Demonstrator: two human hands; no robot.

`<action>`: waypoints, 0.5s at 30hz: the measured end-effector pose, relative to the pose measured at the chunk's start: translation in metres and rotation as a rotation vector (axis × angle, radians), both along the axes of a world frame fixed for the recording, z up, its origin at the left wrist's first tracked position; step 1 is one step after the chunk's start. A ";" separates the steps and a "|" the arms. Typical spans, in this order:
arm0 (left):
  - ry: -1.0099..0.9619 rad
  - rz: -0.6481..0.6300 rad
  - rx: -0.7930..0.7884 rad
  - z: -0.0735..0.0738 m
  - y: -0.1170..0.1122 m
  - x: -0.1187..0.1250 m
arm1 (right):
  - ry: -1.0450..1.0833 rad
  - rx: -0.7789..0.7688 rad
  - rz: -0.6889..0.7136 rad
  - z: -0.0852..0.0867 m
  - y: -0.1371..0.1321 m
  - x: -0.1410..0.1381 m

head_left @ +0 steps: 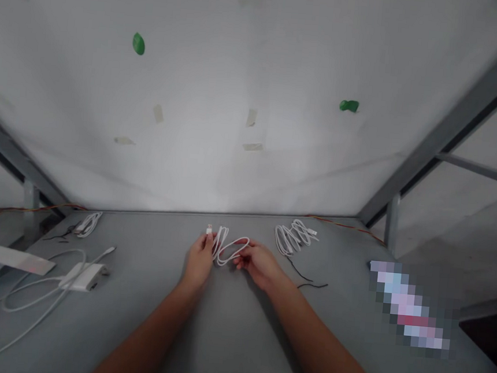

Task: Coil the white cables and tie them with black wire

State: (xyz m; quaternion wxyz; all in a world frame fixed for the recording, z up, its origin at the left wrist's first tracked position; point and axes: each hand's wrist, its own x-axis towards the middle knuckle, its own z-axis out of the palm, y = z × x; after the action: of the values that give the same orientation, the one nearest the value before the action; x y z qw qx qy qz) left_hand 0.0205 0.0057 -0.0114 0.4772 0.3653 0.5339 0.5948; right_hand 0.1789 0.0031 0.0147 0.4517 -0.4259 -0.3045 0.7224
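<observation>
Bare forearms point(320, 338) — left hand point(201, 258) and right hand point(261, 263) both pinched on a looped white cable point(219, 245).

Dim light falls brightest on the wall point(208, 96), with small glare low on the tabletop point(235, 336).

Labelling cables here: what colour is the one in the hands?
The held cable is white, as the head view shows.

White along the thin looped plastic cable point(222, 247), six o'clock. Grey across the flat tabletop point(231, 330). Green on the oval wall patch point(138, 44), ten-thirty.
</observation>
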 end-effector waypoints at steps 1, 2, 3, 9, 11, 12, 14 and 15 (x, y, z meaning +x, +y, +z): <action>-0.022 -0.001 0.022 0.000 0.000 0.000 | 0.013 0.006 0.016 0.000 0.000 0.001; -0.041 -0.005 0.036 0.000 0.001 -0.001 | 0.022 0.012 0.029 0.000 0.000 0.002; -0.054 -0.012 0.040 0.001 0.001 -0.002 | 0.027 0.012 0.037 0.000 0.001 0.003; 0.025 -0.070 0.092 0.011 -0.001 -0.006 | 0.091 -0.058 0.078 0.005 0.004 0.007; 0.144 -0.122 0.131 0.015 -0.005 -0.004 | 0.111 -0.048 0.090 0.006 0.004 0.005; 0.211 -0.158 0.157 0.017 -0.007 -0.002 | 0.120 -0.024 0.104 0.007 0.004 0.003; 0.311 -0.220 0.215 0.021 -0.011 0.002 | 0.130 0.052 0.115 0.006 0.002 -0.002; 0.338 -0.233 0.239 0.022 -0.013 0.004 | 0.128 0.095 0.103 0.005 0.001 -0.005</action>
State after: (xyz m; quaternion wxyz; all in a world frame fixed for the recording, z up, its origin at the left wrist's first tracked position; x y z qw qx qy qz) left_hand 0.0249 -0.0075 0.0109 0.3998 0.5729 0.4860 0.5251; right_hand 0.1739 0.0044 0.0194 0.4521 -0.3410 -0.3303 0.7551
